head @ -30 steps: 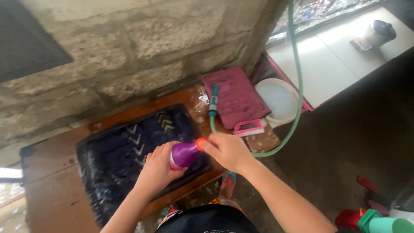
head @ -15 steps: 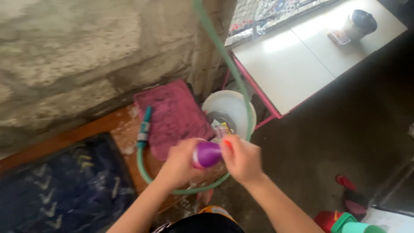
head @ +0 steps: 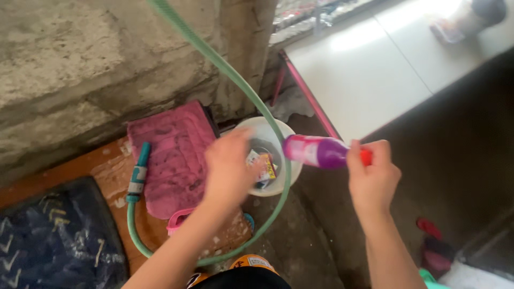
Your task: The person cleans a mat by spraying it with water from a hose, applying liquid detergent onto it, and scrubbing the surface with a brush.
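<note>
- My right hand [head: 372,179] has its grip closed on the bottle [head: 316,151], fingers wrapped around the red cap [head: 366,157] end.
- The bottle is purple with a pink label and lies nearly level in the air, its base pointing left toward the bowl [head: 278,182].
- I see the bottle's base just over the bowl's right rim; whether it touches the rim I cannot tell.
- My left hand [head: 230,168] hangs over the bowl's left side with the fingers loosely spread, a wide grip holding nothing; it is blurred, so I cannot tell if it touches the bowl.
- The bowl is white and round, sitting low by the foot of the wall [head: 91,69], with small printed packets [head: 266,166] inside it.
- A green hose [head: 225,67] comes down from the top, loops across the bowl and curls back along the wet ground to its teal nozzle [head: 139,171].
- The nozzle lies on the brown surface [head: 107,166], just beside a pink towel [head: 171,155] spread there.
- A dark blue mat [head: 48,241] with a light zigzag pattern sits at the lower left on the same surface.
- A pink brush [head: 179,220] peeks out below the towel, partly hidden by my left arm.
- A white slab [head: 375,75] with a pink edge sits to the right, above the dark floor.
</note>
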